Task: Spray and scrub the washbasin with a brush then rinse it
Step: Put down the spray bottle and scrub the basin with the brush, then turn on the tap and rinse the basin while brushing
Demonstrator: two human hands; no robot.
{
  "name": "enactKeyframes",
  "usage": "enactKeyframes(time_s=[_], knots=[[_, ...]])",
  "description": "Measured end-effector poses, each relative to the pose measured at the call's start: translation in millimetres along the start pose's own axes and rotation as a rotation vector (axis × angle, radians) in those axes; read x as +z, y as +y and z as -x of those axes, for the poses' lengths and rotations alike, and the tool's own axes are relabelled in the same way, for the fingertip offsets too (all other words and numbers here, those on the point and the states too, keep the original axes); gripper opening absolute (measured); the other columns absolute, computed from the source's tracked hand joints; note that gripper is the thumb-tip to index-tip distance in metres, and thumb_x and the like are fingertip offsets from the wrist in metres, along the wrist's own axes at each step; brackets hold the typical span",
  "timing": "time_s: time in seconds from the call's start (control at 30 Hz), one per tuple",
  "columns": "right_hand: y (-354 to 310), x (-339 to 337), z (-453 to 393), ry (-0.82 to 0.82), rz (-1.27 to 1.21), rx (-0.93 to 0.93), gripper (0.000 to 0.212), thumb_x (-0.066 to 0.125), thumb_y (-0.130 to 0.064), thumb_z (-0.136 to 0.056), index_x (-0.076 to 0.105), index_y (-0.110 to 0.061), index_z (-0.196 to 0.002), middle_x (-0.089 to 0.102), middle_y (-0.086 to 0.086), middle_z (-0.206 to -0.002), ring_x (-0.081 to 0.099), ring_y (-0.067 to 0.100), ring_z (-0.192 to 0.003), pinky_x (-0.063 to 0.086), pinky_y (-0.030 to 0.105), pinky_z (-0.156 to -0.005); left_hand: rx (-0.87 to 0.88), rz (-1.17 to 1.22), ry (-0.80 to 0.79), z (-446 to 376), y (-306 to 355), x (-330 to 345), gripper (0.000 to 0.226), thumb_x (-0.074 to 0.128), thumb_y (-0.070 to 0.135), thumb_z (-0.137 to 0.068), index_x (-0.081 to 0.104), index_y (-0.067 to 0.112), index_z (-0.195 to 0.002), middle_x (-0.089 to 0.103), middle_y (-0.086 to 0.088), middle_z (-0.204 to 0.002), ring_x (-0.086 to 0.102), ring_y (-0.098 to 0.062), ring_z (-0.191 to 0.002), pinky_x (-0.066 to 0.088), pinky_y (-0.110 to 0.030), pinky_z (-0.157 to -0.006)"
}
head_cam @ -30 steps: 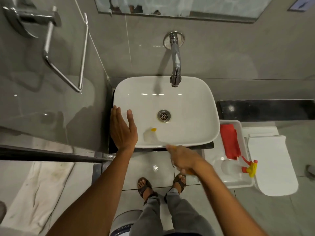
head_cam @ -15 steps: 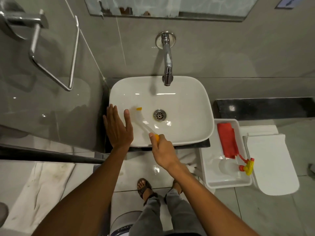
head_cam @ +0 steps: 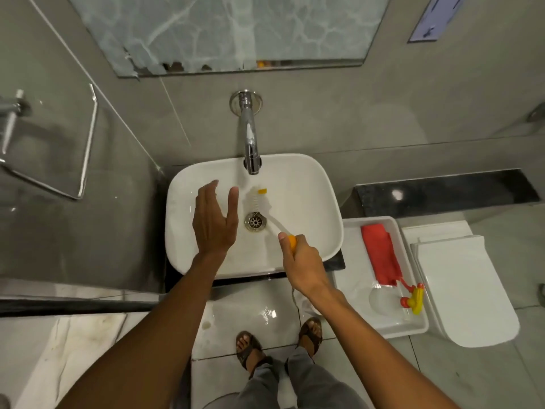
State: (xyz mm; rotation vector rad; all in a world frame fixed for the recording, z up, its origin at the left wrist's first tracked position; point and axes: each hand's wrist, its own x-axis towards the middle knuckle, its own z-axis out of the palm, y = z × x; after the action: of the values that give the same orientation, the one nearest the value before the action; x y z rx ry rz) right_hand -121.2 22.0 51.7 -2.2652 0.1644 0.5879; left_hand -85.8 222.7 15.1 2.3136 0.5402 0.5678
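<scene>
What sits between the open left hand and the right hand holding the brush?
In the head view, the drain lies between left hand and right hand.

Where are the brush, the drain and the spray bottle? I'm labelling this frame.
brush (head_cam: 256,199), head view, on its bristle head.
drain (head_cam: 255,221), head view, on its metal grate.
spray bottle (head_cam: 383,301), head view, on its clear body.

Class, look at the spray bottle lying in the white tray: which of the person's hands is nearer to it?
Right. The right hand, gripping the brush, is over the basin's near-right edge, beside the tray holding the spray bottle; the left hand is over the basin's left side.
</scene>
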Motion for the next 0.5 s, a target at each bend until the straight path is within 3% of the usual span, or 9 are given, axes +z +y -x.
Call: enactKeyframes(time_s=[0.03, 0.1, 0.2, 0.3, 0.4, 0.5], knots=[[-2.7, -1.8, -0.5, 0.009, 0.017, -0.008, 0.060, 0.031, -0.062, -0.106, 0.056, -0.008, -0.112, 0.071, 0.015, -0.100, 0.070, 0.035, -0.093, 0.058, 0.051, -0.086, 0.014, 0.021, 0.024, -14.6, 14.9, -3.9, 0.064, 0.041, 0.072, -0.104, 0.068, 0.017, -0.119, 0.072, -0.001, -0.115, 0.068, -0.022, -0.103, 0.059, -0.044, -0.092], [-9.5, -3.4, -1.4, 0.025, 0.050, -0.014, 0.059, 0.031, -0.060, -0.107, 0.055, -0.007, -0.114, 0.071, 0.017, -0.103, 0.071, 0.036, -0.094, 0.058, 0.052, -0.087, 0.075, -0.040, 0.068, -43.4, 43.7, -10.1, 0.065, 0.050, 0.078, -0.098, 0.067, 0.017, -0.080, 0.067, 0.003, -0.077, 0.061, -0.019, -0.071, 0.055, -0.041, -0.071], [-21.5, -4.8, 1.3, 0.049, 0.070, -0.030, 0.057, 0.031, -0.060, -0.107, 0.053, -0.008, -0.113, 0.070, 0.017, -0.104, 0.069, 0.037, -0.094, 0.057, 0.051, -0.086, 0.108, -0.300, -0.015, -70.6, 83.4, -16.5, 0.074, 0.057, 0.085, -0.088, 0.059, 0.017, -0.057, 0.060, 0.000, -0.055, 0.053, -0.024, -0.055, 0.043, -0.034, -0.068], [-35.0, -5.1, 3.8, 0.063, 0.073, -0.055, 0.052, 0.030, -0.060, -0.107, 0.050, -0.012, -0.109, 0.067, 0.014, -0.102, 0.068, 0.036, -0.094, 0.056, 0.051, -0.087, 0.032, -0.463, -0.190, -79.5, 103.8, -20.8, 0.075, 0.054, 0.088, -0.087, 0.046, 0.020, -0.057, 0.053, -0.002, -0.057, 0.057, -0.027, -0.060, 0.043, -0.037, -0.070], [-46.5, -7.1, 4.6, 0.061, 0.063, -0.049, 0.054, 0.031, -0.059, -0.107, 0.051, -0.010, -0.114, 0.068, 0.016, -0.108, 0.067, 0.038, -0.099, 0.055, 0.052, -0.090, -0.040, -0.479, -0.216, -82.6, 113.3, -20.6, 0.062, 0.062, 0.073, -0.091, 0.060, 0.014, -0.070, 0.057, -0.005, -0.068, 0.061, -0.032, -0.071, 0.042, -0.036, -0.069], [-53.5, -7.2, 6.7, 0.066, 0.055, -0.023, 0.054, 0.030, -0.059, -0.107, 0.051, -0.010, -0.119, 0.068, 0.016, -0.112, 0.067, 0.037, -0.102, 0.055, 0.053, -0.093, -0.137, -0.385, -0.241, -82.6, 122.1, -16.0, 0.044, 0.070, 0.054, -0.092, 0.061, 0.014, -0.075, 0.060, -0.006, -0.077, 0.061, -0.033, -0.076, 0.042, -0.036, -0.068]])
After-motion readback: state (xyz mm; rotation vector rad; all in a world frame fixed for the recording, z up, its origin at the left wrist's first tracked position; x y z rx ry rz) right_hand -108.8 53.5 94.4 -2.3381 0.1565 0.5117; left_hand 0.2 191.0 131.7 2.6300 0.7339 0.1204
